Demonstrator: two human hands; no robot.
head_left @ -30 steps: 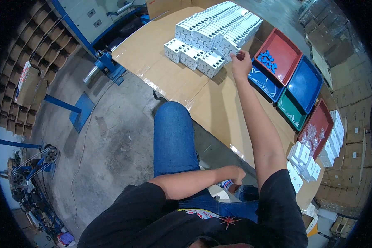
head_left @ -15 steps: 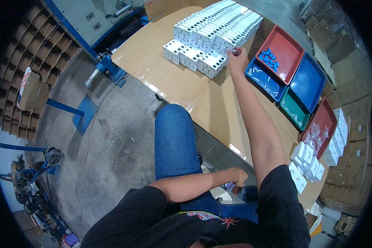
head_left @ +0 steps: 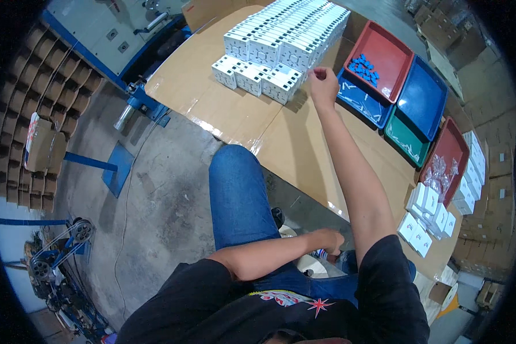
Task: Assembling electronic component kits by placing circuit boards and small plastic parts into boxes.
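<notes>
Where cardboard covers, table [head_left: 223,109], concrete floor [head_left: 155,189].

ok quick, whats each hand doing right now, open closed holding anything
Left hand: down by the lap beside the white stool; grip cannot be told.
Right hand: fingers pinched shut by the white blocks; anything held is too small to tell.

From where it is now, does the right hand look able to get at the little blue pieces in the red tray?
Probably yes: the right hand hovers beside the red tray; nothing covers the blue pieces.
</notes>
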